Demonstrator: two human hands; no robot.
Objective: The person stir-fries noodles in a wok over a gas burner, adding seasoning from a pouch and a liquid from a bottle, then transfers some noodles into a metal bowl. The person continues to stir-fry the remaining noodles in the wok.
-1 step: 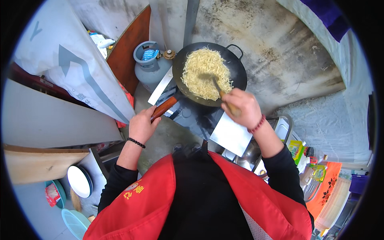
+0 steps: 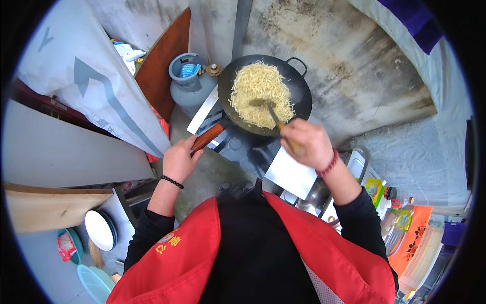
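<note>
The left hand [image 2: 179,156], closed, grips the one wooden handle [image 2: 207,138] of a single wok [image 2: 301,93]; the right hand [image 2: 309,144], curled tight, grasps one spatula [image 2: 274,115], its end in one heap of noodles [image 2: 259,81] inside the wok. Two bracelets [image 2: 172,181], one black, one red.

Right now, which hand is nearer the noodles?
Right: right hand just to the near right of the noodles, holding the spatula; left hand farther off, lower left, on the pan handle.
</note>
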